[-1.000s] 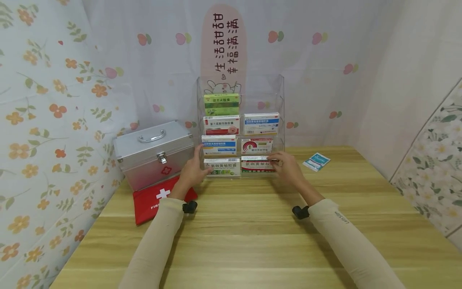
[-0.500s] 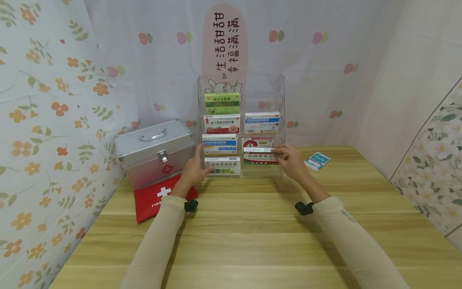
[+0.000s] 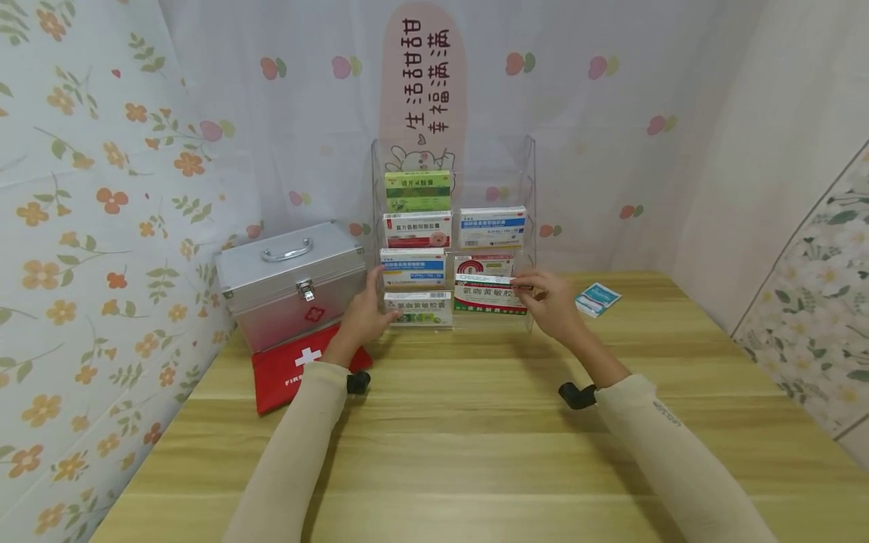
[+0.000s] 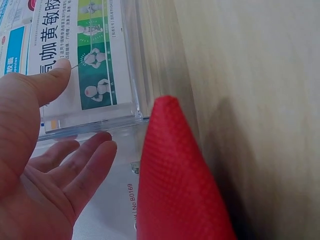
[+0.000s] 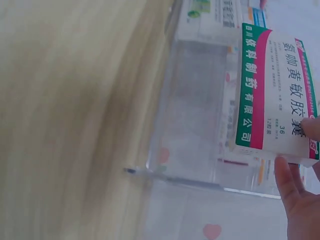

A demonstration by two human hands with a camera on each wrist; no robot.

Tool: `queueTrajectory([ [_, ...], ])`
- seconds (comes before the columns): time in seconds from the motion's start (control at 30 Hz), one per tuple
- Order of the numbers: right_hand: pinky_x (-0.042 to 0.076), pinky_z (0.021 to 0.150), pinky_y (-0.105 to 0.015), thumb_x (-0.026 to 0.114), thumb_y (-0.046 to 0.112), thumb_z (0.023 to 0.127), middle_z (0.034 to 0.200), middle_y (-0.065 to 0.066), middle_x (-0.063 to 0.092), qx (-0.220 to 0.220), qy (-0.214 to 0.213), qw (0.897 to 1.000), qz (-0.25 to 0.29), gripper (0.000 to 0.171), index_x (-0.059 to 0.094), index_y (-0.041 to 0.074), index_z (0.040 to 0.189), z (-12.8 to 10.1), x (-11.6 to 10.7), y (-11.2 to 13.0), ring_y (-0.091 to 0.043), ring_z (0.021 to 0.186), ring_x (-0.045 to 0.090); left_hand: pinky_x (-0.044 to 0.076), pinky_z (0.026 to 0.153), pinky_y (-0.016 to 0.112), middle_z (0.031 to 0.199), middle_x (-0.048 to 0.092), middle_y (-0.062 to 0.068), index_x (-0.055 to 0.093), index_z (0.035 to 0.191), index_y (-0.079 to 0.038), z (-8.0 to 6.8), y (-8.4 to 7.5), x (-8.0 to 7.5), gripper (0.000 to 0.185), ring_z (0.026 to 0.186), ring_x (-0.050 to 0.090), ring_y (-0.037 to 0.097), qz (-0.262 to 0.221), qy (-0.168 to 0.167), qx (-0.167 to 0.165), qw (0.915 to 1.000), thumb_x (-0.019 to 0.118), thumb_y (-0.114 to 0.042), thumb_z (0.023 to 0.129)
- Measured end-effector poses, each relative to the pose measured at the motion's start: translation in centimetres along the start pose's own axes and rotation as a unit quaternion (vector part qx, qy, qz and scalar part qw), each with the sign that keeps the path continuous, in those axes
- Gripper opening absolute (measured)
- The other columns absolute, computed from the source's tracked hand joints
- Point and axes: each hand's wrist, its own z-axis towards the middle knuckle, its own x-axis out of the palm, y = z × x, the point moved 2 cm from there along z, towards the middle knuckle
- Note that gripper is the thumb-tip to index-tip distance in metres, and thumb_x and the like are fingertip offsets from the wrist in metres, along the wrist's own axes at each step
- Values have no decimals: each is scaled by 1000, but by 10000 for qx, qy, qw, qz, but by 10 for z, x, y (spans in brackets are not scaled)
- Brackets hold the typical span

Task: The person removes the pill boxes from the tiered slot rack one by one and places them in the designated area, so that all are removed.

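Right grip (image 3: pixel 553 308) | medicine box (image 3: pixel 485 296) pinched at right end, extending leftward

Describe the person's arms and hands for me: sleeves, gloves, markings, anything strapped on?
The left hand and right hand wear no gloves. The left sleeve and right sleeve are plain cream, reaching the wrists. Small dark lettering near the right cuff is too small to read reliably. A small black device shows at each wrist.
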Motion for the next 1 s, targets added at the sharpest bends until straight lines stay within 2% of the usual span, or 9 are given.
queueTrajectory([
  [0.13,53,63,-19,70,-2,89,111,-14,71,82,194,9997,157,15,76,2,102,-9,8,4,-28,95,68,47,89,56,113,62,24,6,154,-32,0,1,0,101,91,60,36,12,-6,-19,10000,79,-30,85],
  [0.2,54,63,-20,70,-2,89,111,-13,71,209,321,9988,310,15,76,2,102,-13,12,6,-27,93,68,46,92,58,121,60,25,6,154,-32,1,2,0,101,99,61,37,28,1,-31,10000,80,-30,85],
  [0.33,55,64,-21,71,-1,89,111,-12,71,432,526,9964,507,14,76,3,101,-19,21,8,-26,93,69,46,93,59,125,59,26,6,154,-32,1,1,0,102,105,61,40,24,18,-65,10000,80,-30,85],
  [0.43,56,65,-24,72,-2,88,110,-13,71,454,635,9952,590,14,76,3,100,-23,29,10,-27,93,69,47,92,58,122,59,25,5,154,-33,1,1,-1,102,102,61,39,47,12,-89,9999,80,-31,85],
  [0.53,58,67,-33,74,-3,86,108,-15,71,488,760,9934,700,14,76,2,99,-27,36,13,-30,93,69,48,91,57,121,60,24,5,154,-32,0,0,-1,102,99,61,38,54,25,-112,9999,80,-31,85],
  [0.67,57,76,-41,74,-3,85,106,-13,72,721,1004,9897,727,14,76,2,99,-30,46,15,-29,95,68,48,90,56,123,59,24,6,154,-31,0,0,-1,102,98,61,37,73,57,-108,9999,80,-30,85],
  [0.8,55,82,-43,74,-1,86,104,-12,73,940,1290,9843,750,14,76,2,100,-29,54,15,-28,97,67,49,87,55,120,60,24,6,154,-31,0,0,-2,102,95,61,36,122,20,-81,9999,80,-30,85],
  [0.87,55,83,-44,74,0,86,104,-12,73,1037,1382,9817,796,14,76,1,101,-29,57,14,-29,98,67,49,84,54,114,62,24,6,154,-31,0,1,-2,102,91,61,36,138,-4,-53,9999,80,-31,84],
  [1.0,56,82,-44,73,-1,87,106,-13,73,1140,1555,9775,856,15,76,0,102,-29,62,11,-30,99,67,49,83,53,113,62,24,5,155,-31,1,1,-1,103,91,61,36,138,15,-11,9999,80,-32,84],
])
